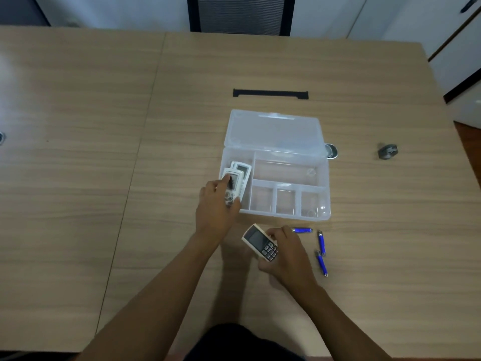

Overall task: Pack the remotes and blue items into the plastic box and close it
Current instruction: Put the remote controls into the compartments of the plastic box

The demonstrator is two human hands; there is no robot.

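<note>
A clear plastic box (322, 178) lies open on the wooden table, its lid (276, 134) folded back flat. One white remote (243, 169) rests in the box's left compartment. My left hand (217, 208) holds a second white remote (233, 187) over that compartment, partly on top of the first. In front of the box, my right hand (286, 252) grips a third remote (260, 243) with a dark screen and buttons, lifted off the table. Three blue items lie to the right: one (302, 230) near the box's front wall, two more (321, 242) (322, 264) end to end.
A black strip (270, 94) lies on the table behind the box. A round metal grommet (331, 151) sits at the lid's right corner, and a small grey object (387, 151) lies farther right. A black chair (240, 14) stands at the far edge.
</note>
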